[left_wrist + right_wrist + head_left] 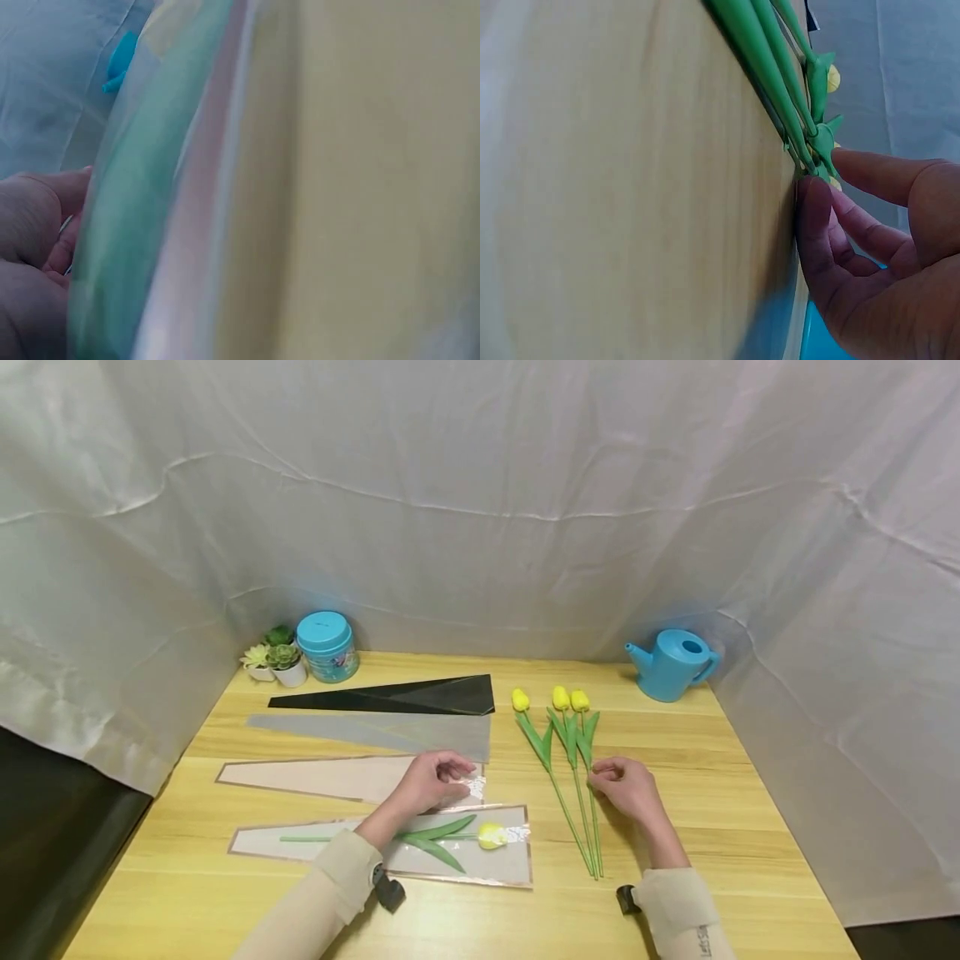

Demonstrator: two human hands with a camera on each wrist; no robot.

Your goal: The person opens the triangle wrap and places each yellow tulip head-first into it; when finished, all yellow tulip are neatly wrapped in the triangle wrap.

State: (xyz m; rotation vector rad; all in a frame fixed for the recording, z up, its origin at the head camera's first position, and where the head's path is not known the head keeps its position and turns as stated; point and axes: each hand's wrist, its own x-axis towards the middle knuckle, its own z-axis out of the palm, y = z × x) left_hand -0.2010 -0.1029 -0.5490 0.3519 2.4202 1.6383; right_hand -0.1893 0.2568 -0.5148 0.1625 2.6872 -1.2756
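Note:
Three yellow tulips with green stems lie side by side on the table. My right hand point(624, 785) is at the rightmost tulip point(592, 793), thumb and forefinger close to its stem and leaf. In the right wrist view, the fingertips point(815, 196) stand a little apart beside the green leaves point(823, 142). My left hand point(435, 781) hovers with loosely bent fingers over the wide end of a pale flower sleeve point(315, 775). Below that wrist, another clear-fronted sleeve point(510, 870) has a single yellow tulip point(492, 836) inside. In the left wrist view, this sleeve hides part of the hand.
Further back lie a grey sleeve point(442, 735) and a black sleeve point(420, 695). A blue-lidded jar point(327, 647) and small potted succulents point(285, 660) stand at the back left, a blue watering can point(672, 667) at the back right. Grey fabric point(480, 527) encloses the table.

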